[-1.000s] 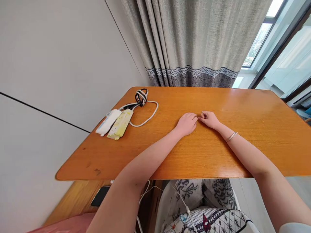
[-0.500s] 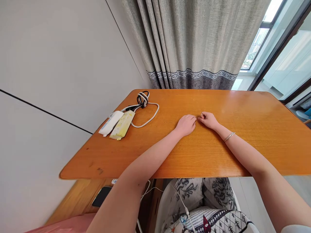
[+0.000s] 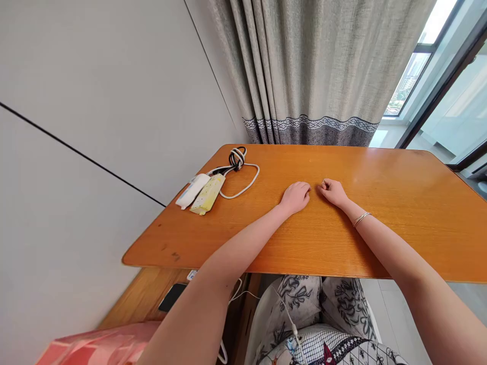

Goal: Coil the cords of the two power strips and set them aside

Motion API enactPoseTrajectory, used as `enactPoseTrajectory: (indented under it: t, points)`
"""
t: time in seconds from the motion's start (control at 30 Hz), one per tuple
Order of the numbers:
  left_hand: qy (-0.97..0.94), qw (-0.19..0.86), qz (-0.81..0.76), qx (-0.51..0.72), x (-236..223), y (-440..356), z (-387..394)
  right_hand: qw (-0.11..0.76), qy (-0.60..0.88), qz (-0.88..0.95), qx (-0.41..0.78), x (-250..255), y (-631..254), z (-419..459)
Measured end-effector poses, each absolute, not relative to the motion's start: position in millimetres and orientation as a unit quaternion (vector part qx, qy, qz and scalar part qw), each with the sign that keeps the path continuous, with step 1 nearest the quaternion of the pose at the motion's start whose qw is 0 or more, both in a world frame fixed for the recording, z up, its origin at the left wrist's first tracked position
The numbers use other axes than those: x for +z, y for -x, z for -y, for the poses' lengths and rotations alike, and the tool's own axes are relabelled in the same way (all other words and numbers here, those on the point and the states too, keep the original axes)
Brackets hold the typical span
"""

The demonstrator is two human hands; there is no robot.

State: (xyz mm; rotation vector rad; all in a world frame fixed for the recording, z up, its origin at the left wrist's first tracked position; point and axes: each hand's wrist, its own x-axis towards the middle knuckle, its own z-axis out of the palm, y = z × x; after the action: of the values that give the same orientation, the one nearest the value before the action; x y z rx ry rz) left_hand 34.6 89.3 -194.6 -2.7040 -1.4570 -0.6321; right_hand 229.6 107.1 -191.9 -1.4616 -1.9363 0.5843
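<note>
Two bare hands of mine rest on the orange wooden table (image 3: 399,213), near each other but apart. My left hand (image 3: 296,196) lies palm down, fingers loosely bent, holding nothing. My right hand (image 3: 333,191) is curled loosely, also empty. Two power strips (image 3: 201,192) with coiled cords (image 3: 238,170) lie well apart, far left.

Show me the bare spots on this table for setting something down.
The table is bare right of the right hand, and along the near edge around both forearms. The far strip by the curtain is free too. Only the left far corner is crowded: two power strips and their knotted cords.
</note>
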Motion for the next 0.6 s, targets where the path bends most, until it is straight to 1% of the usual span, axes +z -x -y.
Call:
enactPoseTrajectory:
  t: [0.3,0.47,0.6]
  points:
    - [0.818,0.002,0.516,-0.254,-195.2,-19.5,-95.8,0.286,0.595,0.728,0.184,-190.2,-222.5,-102.4]
    - [0.756,0.025,0.592,-0.277,-189.0,24.0,-116.7,0.264,0.597,0.737,0.172,-190.4,-223.1,-104.9]
    - [0.655,0.040,0.689,-0.306,-178.1,66.1,-137.1,0.248,0.598,0.744,0.165,-191.3,-222.2,-107.2]
